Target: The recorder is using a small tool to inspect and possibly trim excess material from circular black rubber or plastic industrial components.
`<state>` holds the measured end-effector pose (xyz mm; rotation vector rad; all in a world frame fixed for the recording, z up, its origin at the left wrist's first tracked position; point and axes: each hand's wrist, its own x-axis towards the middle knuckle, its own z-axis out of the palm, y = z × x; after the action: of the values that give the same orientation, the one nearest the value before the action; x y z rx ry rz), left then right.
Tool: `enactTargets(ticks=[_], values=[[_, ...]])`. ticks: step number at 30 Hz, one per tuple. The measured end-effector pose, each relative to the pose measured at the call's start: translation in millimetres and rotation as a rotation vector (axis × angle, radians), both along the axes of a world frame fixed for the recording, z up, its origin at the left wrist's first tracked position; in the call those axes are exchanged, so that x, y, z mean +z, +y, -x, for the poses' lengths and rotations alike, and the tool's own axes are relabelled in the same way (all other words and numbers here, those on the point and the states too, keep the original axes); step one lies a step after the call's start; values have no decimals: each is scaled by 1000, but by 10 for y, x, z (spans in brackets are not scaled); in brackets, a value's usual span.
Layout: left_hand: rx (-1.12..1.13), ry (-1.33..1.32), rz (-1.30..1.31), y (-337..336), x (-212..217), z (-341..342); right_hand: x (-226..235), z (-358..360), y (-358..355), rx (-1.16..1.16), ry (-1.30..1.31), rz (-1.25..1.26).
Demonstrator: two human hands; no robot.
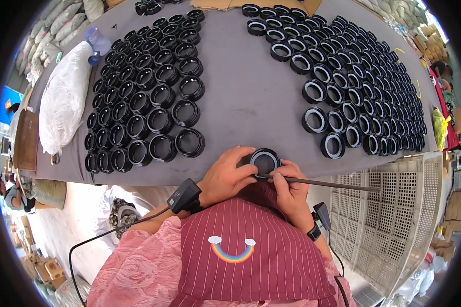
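A black ring (pixel 276 156) with a pale inner band stands at the table's near edge. My left hand (pixel 227 175) curls its thumb and fingers around the ring's left side. On the ring's lower right, my right hand (pixel 291 192) pinches a long, thin dark rod (pixel 333 183). The rod's inner end lies against the ring's lower rim, and its other end stretches right, over a grey plastic crate. Whether the rod's tip enters the ring is hidden by my fingers.
Black rings (pixel 161 120) without a pale band stand in rows on the left of the grey table (pixel 230 77). Many pale-lined black rings (pixel 343 82) fill the right. A white plastic bag (pixel 64 97) lies far left. The perforated grey crate (pixel 366 225) stands below the right edge.
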<state>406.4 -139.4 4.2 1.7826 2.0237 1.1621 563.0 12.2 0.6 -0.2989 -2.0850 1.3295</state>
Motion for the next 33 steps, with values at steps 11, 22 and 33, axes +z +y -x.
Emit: enactTargets(ticks=[11, 22, 33], values=[[-33, 12, -44, 81, 2, 54, 297, 82, 218, -75, -100, -360], [-36, 61, -75, 65, -42, 75, 210, 282, 154, 106, -76, -221], [314, -321, 127, 277, 231, 96, 113, -229, 320, -396, 52, 444]])
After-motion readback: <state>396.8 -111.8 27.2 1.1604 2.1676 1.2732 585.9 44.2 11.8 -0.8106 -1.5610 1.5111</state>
